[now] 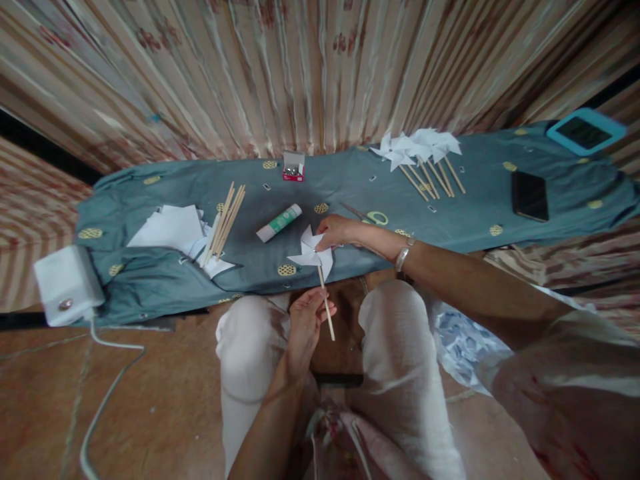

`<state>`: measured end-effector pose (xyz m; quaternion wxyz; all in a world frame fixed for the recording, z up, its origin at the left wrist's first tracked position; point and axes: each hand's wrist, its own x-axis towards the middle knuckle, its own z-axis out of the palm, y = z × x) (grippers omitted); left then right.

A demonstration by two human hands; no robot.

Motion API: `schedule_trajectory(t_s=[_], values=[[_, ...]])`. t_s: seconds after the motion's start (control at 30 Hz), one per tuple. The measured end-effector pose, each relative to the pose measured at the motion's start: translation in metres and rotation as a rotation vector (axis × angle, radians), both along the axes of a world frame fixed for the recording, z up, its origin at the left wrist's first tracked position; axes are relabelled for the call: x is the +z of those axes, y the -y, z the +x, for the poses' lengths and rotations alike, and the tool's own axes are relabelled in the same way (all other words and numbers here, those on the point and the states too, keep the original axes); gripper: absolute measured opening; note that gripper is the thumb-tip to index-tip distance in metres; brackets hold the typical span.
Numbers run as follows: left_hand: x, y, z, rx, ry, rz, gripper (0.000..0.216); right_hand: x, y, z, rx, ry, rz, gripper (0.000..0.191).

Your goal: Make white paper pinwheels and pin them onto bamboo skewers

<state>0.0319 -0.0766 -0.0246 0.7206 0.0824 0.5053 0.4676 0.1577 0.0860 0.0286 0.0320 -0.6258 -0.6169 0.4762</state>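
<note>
A white paper pinwheel (311, 252) on a thin wooden stick (329, 316) is between my two hands, over the near edge of the cloth. My left hand (307, 316) grips the stick below the paper blades, fingers closed round it. With its fingers on the upper right blades, my right hand (339, 232) holds the pinwheel; the fingertips are partly hidden. Just beyond lies a green and white glue stick (280, 223). Scissors (373, 217) with pale green handles rest behind my right hand. Farther back stands an open red box (293, 168) of small metal pins.
Several pinwheels (423, 148) on sticks lie at the back right. Loose sticks (230, 217) and white paper sheets (167, 227) are at left. A phone (530, 196), a blue-framed tablet (586, 131) and a white corded box (69, 283) sit toward the ends. Paper scraps (467, 343) fill a bag below.
</note>
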Motion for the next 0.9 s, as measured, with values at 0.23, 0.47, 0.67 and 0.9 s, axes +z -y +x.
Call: schedule_trajectory(t_s=[0.23,0.47,0.67,0.9], values=[[0.005,-0.001,0.000,-0.017,-0.036,-0.017,0.047,0.005,-0.005,-0.003,0.026,0.031,-0.014,0.020],[0.003,-0.002,-0.002,-0.032,-0.020,-0.017,0.046,0.003,-0.011,-0.001,0.077,0.043,-0.042,0.021],[0.002,-0.002,-0.003,-0.037,0.007,-0.030,0.044,0.001,-0.014,-0.001,0.099,0.060,-0.033,0.019],[0.004,-0.004,-0.004,-0.048,0.027,-0.049,0.040,-0.006,-0.013,0.001,0.075,0.003,-0.054,0.025]])
